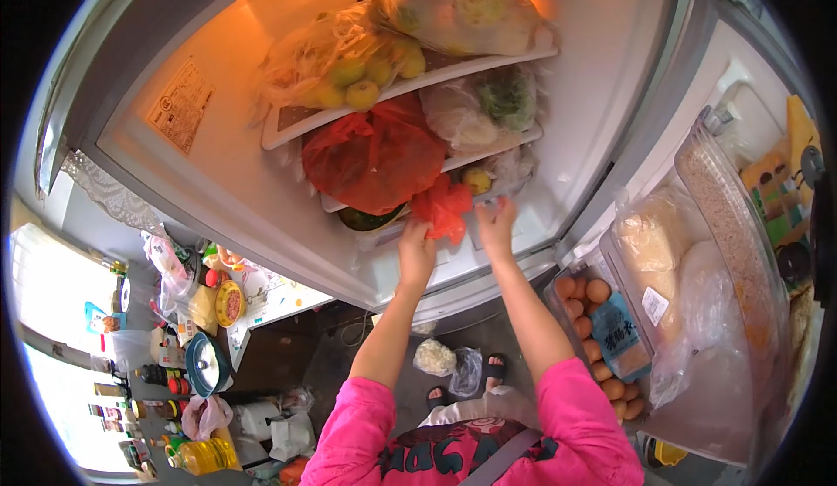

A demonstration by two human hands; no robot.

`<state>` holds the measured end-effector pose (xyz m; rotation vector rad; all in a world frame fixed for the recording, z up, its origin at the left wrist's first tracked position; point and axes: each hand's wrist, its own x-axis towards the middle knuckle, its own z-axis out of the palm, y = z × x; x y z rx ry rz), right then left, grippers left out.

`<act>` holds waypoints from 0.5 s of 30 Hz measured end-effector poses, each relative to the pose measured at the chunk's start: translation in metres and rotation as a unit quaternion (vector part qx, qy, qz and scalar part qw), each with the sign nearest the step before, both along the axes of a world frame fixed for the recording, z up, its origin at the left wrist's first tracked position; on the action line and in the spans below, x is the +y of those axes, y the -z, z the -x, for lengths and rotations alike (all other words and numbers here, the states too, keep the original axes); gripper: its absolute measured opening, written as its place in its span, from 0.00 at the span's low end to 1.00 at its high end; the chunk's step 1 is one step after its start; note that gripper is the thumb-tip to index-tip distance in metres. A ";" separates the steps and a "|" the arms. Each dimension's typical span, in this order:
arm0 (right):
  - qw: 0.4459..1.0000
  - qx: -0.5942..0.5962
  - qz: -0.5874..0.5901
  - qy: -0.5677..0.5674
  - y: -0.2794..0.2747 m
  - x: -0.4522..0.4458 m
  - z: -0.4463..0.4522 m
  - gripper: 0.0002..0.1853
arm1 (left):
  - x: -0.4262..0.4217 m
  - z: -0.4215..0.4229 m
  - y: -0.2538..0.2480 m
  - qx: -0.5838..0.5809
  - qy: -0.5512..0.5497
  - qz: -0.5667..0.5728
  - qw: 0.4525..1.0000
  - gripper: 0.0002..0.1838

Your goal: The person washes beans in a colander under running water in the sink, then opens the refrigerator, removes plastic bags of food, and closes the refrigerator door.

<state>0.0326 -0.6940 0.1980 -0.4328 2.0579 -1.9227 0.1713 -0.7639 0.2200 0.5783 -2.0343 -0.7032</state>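
My left hand is closed on the lower left edge of a small red plastic bag at the front of the fridge's lower part. My right hand is just right of that bag, fingers apart, and I see nothing held in it. A larger red plastic bag fills the shelf above; its contents are hidden. Behind my hands lie a dark green rounded item and a yellow fruit beside clear plastic.
Bagged yellow-green fruit crowds the upper shelf, with bagged greens below. The open door on the right holds eggs and bagged food. A bagged white item lies on the floor near my feet. A cluttered counter stands left.
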 end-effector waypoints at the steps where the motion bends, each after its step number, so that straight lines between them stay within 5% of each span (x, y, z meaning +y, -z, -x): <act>1: 0.983 -0.136 0.093 -0.075 -0.004 -0.001 -0.008 0.32 | 0.005 0.000 0.000 0.002 0.008 -0.005 1.000 0.08; 4: 0.868 -0.354 0.229 -0.262 -0.036 0.002 -0.025 0.28 | 0.023 -0.002 -0.002 -0.014 0.054 0.063 0.996 0.09; 8: 0.906 -0.246 0.260 -0.227 -0.015 0.000 -0.031 0.23 | 0.044 -0.008 -0.011 -0.034 0.099 0.080 0.991 0.09; 15: 0.954 -0.130 0.179 -0.203 -0.044 0.038 -0.054 0.23 | 0.075 -0.055 -0.038 -0.122 -0.022 0.141 0.982 0.38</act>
